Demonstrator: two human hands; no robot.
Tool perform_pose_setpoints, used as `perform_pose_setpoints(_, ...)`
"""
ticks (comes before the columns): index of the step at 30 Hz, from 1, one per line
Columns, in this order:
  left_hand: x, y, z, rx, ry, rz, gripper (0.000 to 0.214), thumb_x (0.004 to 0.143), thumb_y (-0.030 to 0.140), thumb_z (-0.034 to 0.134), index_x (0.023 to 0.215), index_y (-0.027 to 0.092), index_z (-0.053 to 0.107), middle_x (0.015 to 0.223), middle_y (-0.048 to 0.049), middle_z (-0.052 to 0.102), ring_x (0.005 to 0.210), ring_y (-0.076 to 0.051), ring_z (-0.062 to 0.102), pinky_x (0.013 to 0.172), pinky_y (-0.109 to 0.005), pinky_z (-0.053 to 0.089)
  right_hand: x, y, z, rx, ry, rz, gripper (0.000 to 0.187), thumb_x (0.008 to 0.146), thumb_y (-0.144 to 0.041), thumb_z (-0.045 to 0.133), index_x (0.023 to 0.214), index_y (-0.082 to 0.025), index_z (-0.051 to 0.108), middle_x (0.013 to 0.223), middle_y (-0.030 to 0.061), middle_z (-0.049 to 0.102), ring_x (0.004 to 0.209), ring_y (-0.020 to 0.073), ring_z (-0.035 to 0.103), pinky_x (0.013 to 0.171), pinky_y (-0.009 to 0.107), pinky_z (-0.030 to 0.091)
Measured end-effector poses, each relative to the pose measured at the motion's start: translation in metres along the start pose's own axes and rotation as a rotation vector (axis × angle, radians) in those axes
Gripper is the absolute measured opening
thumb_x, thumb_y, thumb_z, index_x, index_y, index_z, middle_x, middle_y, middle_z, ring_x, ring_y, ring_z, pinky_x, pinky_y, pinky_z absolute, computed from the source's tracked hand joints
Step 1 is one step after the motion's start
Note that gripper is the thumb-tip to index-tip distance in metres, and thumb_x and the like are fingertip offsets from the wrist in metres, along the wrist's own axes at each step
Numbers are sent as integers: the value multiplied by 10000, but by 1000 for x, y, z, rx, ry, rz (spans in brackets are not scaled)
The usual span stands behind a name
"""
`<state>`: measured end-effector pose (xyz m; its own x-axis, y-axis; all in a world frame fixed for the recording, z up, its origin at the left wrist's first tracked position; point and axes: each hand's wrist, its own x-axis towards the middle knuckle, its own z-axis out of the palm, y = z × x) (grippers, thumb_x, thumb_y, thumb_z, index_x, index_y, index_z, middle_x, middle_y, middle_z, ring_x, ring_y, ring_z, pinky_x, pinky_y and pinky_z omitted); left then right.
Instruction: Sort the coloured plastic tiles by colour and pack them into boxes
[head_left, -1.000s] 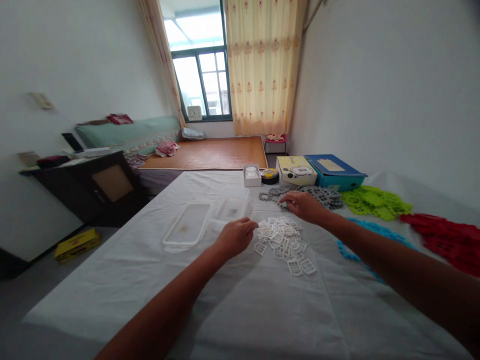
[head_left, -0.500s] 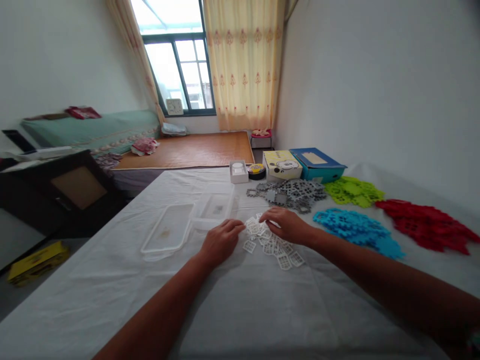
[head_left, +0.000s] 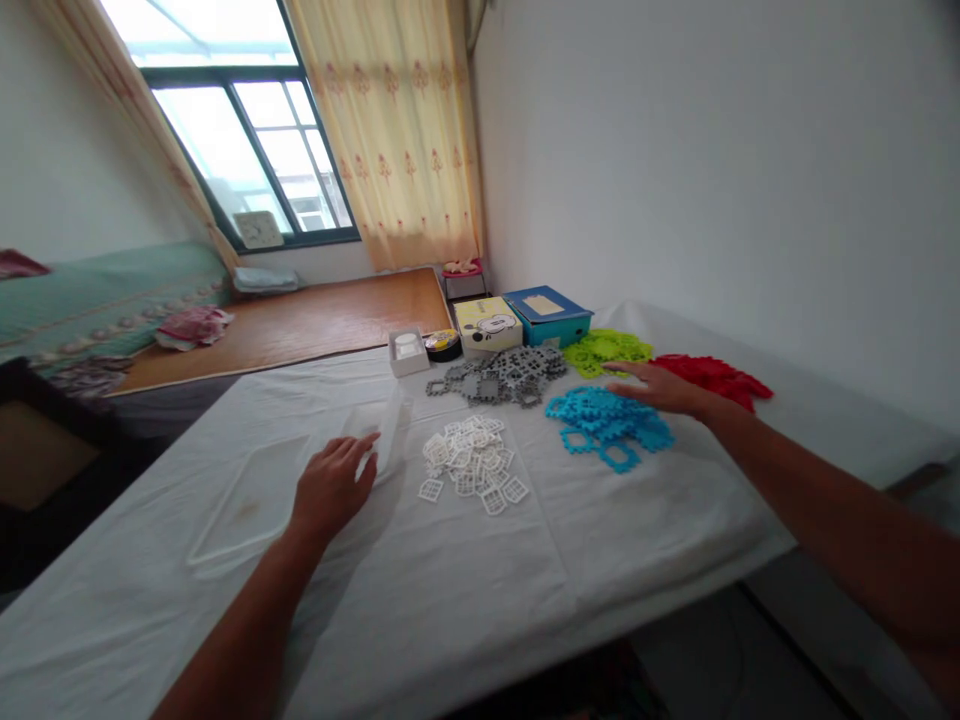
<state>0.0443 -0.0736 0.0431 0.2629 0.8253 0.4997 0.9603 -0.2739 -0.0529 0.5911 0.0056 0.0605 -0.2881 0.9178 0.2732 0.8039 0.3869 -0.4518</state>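
Observation:
My left hand (head_left: 335, 483) is open, its fingers over the near side of a clear plastic container (head_left: 391, 425); whether it touches the container I cannot tell. My right hand (head_left: 656, 387) reaches out with fingers stretched, open, above the far edge of the pile of blue toy building pieces (head_left: 611, 425). Behind its fingers lie lime green pieces (head_left: 606, 350), and beyond the wrist are red pieces (head_left: 720, 378). Between the two hands a heap of small white lattice pieces (head_left: 469, 455) rests on the cloth.
A grey heap of pieces (head_left: 499, 375) lies in front of a yellow box (head_left: 487, 325) and a blue box (head_left: 551, 315). Beside them stand a round black tin (head_left: 442, 346) and a small white box (head_left: 408, 352). A clear lid (head_left: 251, 495) lies at left on the white tablecloth (head_left: 420, 600).
Both hands have left the white pieces. My left hand moved left to the clear container; my right hand moved right over the blue pile. The view has turned to the right.

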Motion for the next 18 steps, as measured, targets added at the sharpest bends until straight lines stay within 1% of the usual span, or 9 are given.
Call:
perform_pose_setpoints(2,4,5,-1,-4,-38,14,383,921,344,402,1210,212,616,1019,-76,705,1021,-249,602,829,-350,478,-9,0,17,-42,-32,-61,757,753,-593,632,1388,-207,489,1409,119,501,1286,320,468,1086,475,357)
perform_pose_setpoints(4,9,13,-2,-23,-68,49,377,924,336,389,1188,221,632,985,-71,708,1011,-244,605,802,-338,484,-14,-3,34,-69,-39,-106,841,701,-599,684,1419,-233,445,1438,115,468,1313,319,434,1096,485,336)
perform_pose_setpoints(6,13,21,-3,-35,-97,93,370,925,330,383,1161,226,648,965,-70,707,1006,-245,605,788,-338,486,-16,-6,45,-84,-50,-125,841,696,-601,688,1419,-248,442,1437,109,469,1315,314,429,1096,486,332)
perform_pose_setpoints(8,16,26,-6,-39,-118,125,363,924,334,385,1142,232,657,958,-67,705,1006,-245,607,800,-341,484,-17,-8,51,-93,-53,-128,800,714,-594,675,1407,-259,459,1431,104,477,1308,310,436,1092,481,337)
perform_pose_setpoints(10,19,27,-9,-39,-128,139,361,918,376,410,1152,240,649,983,-62,701,1012,-245,607,826,-346,479,-18,-9,52,-92,-46,-128,776,714,-583,681,1392,-263,479,1423,103,486,1297,310,446,1086,475,344)
perform_pose_setpoints(13,23,17,-14,-20,-74,83,408,903,450,434,1197,238,622,1092,-70,681,1063,-260,588,869,-369,468,-18,-9,47,-89,-22,-125,820,690,-588,701,1404,-262,463,1423,105,485,1301,312,441,1086,473,343)
perform_pose_setpoints(15,27,3,-15,-2,-2,-13,425,913,447,403,1209,229,614,1150,-81,663,1106,-276,565,896,-389,460,-17,-10,40,-94,-23,-136,865,683,-598,703,1429,-255,429,1440,107,465,1317,311,423,1094,472,330)
perform_pose_setpoints(18,28,-20,-14,-20,92,-196,414,917,398,373,1190,214,624,1148,-90,657,1094,-280,563,909,-401,462,-12,-10,26,-96,-43,-149,894,664,-599,718,1432,-247,426,1445,109,459,1327,319,413,1100,482,319)
